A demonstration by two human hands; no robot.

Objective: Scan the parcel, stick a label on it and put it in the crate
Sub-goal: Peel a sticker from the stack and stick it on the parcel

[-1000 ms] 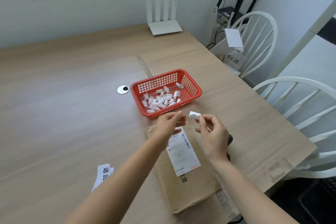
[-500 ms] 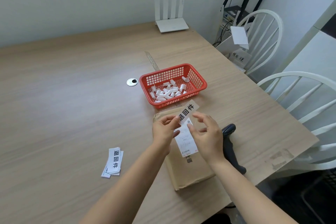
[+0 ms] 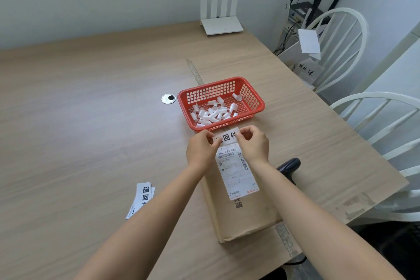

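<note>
Wood-grain tabletop (image 3: 91,120), and it's the labelling step: left hand (image 3: 201,151) and right hand (image 3: 254,144) each pinch an end of the label (image 3: 226,137), their grip over the parcel (image 3: 245,216)'s far end, pressing flat comes next.

Soft even daylight, faint shadows, no glare; wide-angle bending at edges, slight overall softness

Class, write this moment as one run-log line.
step: labelling | left hand and right hand: both pinch label over parcel top end | crate: not visible
</note>
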